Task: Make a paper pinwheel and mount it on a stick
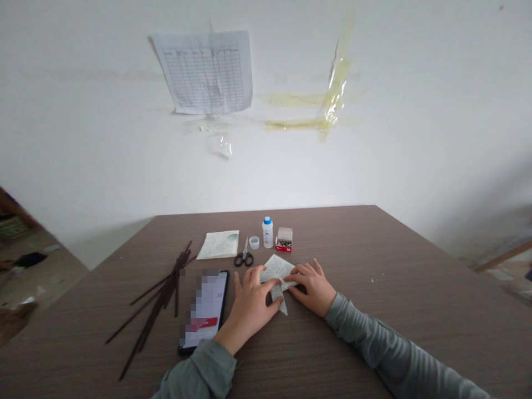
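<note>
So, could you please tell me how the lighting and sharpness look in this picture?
Head view: soft light, the wall dimming toward the right; head view: bright glints on the yellowed tape; head view: blocky pixelation over part of the smartphone; head view: writing on the folded paper too small to read.

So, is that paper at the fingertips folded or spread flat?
Folded: the paper shows slanting edges and a pointed flap, between the left hand and the right hand. How many folds, I cannot tell.
</note>
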Demonstrator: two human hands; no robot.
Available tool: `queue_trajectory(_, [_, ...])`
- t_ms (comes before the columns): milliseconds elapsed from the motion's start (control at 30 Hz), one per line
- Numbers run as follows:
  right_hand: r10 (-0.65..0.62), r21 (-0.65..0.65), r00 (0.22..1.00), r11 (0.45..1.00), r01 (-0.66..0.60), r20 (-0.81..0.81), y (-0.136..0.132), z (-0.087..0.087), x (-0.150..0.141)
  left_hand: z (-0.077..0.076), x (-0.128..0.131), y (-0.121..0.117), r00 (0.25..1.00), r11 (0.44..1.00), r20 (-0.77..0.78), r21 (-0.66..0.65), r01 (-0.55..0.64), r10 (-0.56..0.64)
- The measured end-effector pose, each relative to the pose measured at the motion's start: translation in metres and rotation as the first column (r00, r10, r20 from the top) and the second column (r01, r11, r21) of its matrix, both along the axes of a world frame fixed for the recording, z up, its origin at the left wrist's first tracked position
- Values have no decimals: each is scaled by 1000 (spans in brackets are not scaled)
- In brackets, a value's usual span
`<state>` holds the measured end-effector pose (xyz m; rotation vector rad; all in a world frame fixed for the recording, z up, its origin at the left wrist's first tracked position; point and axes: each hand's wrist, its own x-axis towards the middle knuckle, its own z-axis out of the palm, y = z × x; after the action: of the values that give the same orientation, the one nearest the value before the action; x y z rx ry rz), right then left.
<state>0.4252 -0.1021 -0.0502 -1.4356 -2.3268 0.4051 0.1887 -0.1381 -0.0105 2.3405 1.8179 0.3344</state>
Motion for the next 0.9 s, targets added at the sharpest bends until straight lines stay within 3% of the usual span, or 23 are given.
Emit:
queue_trajectory(233, [13,32,999,999,-14,37,-1,-1,-1,-2,0,0,1000,1000,26,18,-2,2])
queue_trajectory(500, [0,61,999,998,-3,48,0,-6,-2,7,2,-3,1000,999,-1,-41,8,-8])
queue_trajectory(900, [-27,15,1000,1000,27,-11,1,-3,0,-5,-1,1,1000,1000,2,7,-17,17])
